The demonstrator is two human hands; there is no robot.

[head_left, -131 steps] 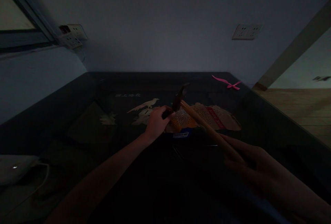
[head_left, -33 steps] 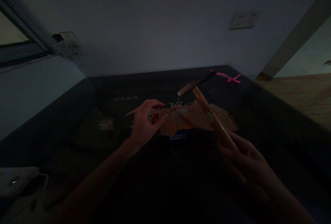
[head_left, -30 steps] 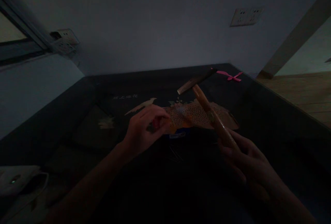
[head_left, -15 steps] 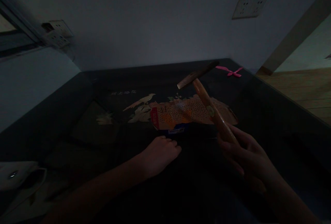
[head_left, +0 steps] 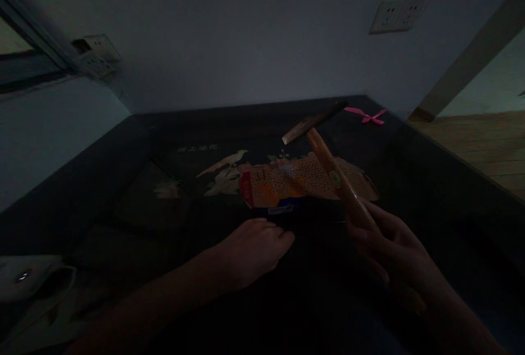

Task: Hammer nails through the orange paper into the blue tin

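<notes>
My right hand [head_left: 396, 254] is wrapped round the wooden handle of a hammer [head_left: 348, 196]. The hammer tilts up and to the left, its narrow metal head held in the air over the dark table [head_left: 164, 131]. Behind and partly under the handle lies an orange and pink printed package [head_left: 287, 180] with black dots, a red label and a blue lower edge. My left hand [head_left: 258, 248] is closed in a fist just in front of the package, apart from it, with no object showing in its fingers. The scene is dim.
A pink ribbon bow [head_left: 370, 117] lies at the table's back right corner. Wall sockets [head_left: 396, 16] are on the wall behind, with more at the left [head_left: 98, 51]. A pale bag-like item with a metal eyelet [head_left: 28, 278] is at the lower left.
My left hand has shifted slightly to the right, its thumb showing more. The hammer stays almost still in my right hand, and the view has tilted up a little.
</notes>
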